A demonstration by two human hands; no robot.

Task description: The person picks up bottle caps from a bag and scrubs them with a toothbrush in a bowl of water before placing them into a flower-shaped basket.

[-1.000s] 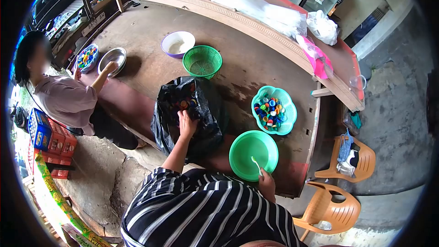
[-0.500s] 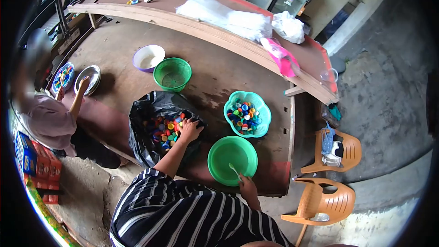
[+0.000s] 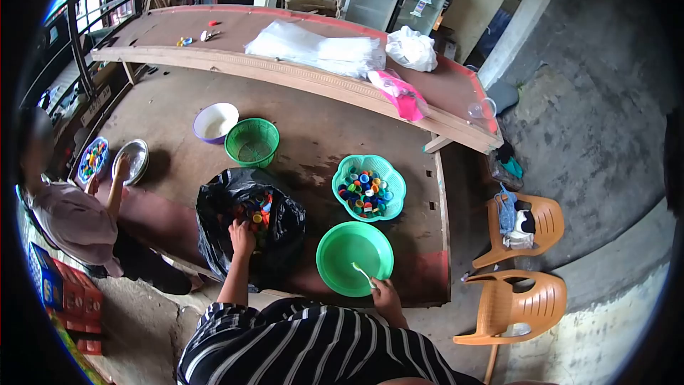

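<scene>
My left hand (image 3: 242, 237) reaches into a black plastic bag (image 3: 214, 203) on the table. Its fingers look stretched out among colourful bottle caps (image 3: 260, 215); the fingertips are partly hidden. In my right hand (image 3: 387, 299) is a toothbrush (image 3: 362, 271) with a pale handle, its head tilted over the inside of a green basin (image 3: 335, 274). Beyond that basin, a turquoise scalloped basket (image 3: 397, 178) holds more caps of several colours.
A green basket (image 3: 274, 135) and a white-and-purple bowl (image 3: 231, 114) stand behind the bag. At left, a co-worker (image 3: 75, 217) handles something at a metal bowl (image 3: 144, 167), beside a basket of caps (image 3: 84, 171). Plastic chairs (image 3: 547, 224) stand to the right. A raised shelf (image 3: 235, 60) spans the back.
My left hand has moved left and deeper into the bag, from the caps at its right side. My right hand keeps the toothbrush over the basin. The view has shifted.
</scene>
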